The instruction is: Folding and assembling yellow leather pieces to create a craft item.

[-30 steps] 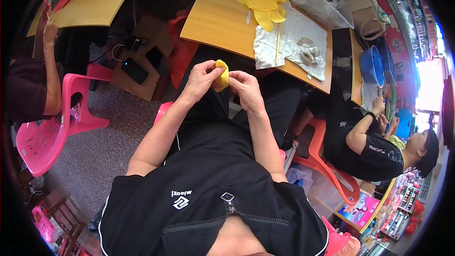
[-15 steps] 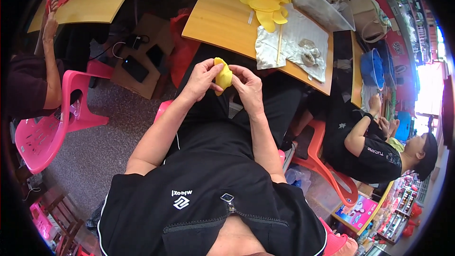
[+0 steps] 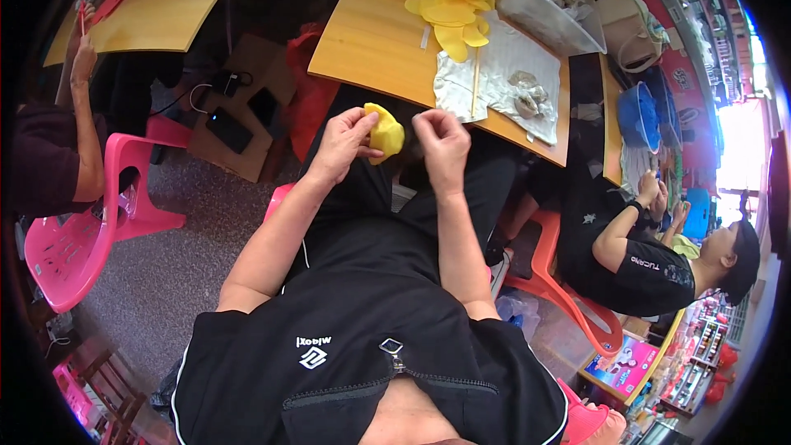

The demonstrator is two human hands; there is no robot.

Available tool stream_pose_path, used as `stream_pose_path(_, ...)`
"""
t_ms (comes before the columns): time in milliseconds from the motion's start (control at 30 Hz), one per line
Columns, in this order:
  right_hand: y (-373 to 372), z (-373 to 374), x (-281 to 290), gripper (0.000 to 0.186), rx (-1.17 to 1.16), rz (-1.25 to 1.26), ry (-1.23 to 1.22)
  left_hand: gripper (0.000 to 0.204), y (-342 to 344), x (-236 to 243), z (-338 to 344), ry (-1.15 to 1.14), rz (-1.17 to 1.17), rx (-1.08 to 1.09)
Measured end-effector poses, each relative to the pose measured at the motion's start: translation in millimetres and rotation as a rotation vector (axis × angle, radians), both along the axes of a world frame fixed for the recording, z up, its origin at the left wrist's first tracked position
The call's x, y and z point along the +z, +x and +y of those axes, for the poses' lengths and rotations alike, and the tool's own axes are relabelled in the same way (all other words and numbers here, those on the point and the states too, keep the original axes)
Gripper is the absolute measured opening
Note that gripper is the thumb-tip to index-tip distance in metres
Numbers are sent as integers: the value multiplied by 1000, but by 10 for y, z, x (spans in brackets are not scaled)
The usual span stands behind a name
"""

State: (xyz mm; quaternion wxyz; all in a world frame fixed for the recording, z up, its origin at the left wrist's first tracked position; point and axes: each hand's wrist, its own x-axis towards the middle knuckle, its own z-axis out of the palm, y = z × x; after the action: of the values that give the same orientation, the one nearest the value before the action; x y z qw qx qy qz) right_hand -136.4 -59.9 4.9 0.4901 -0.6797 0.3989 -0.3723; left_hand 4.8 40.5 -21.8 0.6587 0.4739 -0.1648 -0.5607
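Observation:
Over my lap, my left hand (image 3: 340,145) pinches a small yellow fabric piece (image 3: 386,133) with a rounded edge. My right hand (image 3: 444,145) is a short way to its right, apart from the piece. Its thumb and fingertips are pressed together; anything between them is too small to see. Beyond my hands, several flat yellow cut-out pieces (image 3: 452,9) lie heaped on the wooden table (image 3: 362,37). A white cloth (image 3: 521,62) is spread on the table's right part, bearing a thin wooden stick (image 3: 475,86) and a clump of greyish material (image 3: 531,99).
A translucent plastic bin (image 3: 550,21) stands at the table's far right. On the right a person in black (image 3: 630,255) sits on an orange chair (image 3: 544,259). Another person's arm (image 3: 82,107) shows at left beside a pink chair (image 3: 107,198). Phones lie on a cardboard box (image 3: 239,152).
My right hand has come away from the yellow fabric piece and moved slightly right, its fingers now curled closed. The left hand still holds the piece, which shows more of its flat side.

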Motion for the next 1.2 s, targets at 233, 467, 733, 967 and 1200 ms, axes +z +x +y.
stream_pose_path(233,-63,-1264,21,27,-183,507,-435,22,176,20,21,29,254,84)
stream_pose_path(467,-290,-1602,-115,26,-215,635,-420,22,243,-34,50,-7,330,47)
stream_pose_path(733,-409,-50,329,18,158,-113,279,26,372,-27,46,-168,564,61)
stream_pose_path(967,-517,444,244,17,280,131,148,24,422,-91,83,-183,561,63)
stream_pose_path(1200,-494,496,310,16,263,250,-11,23,437,-68,114,-187,532,76)
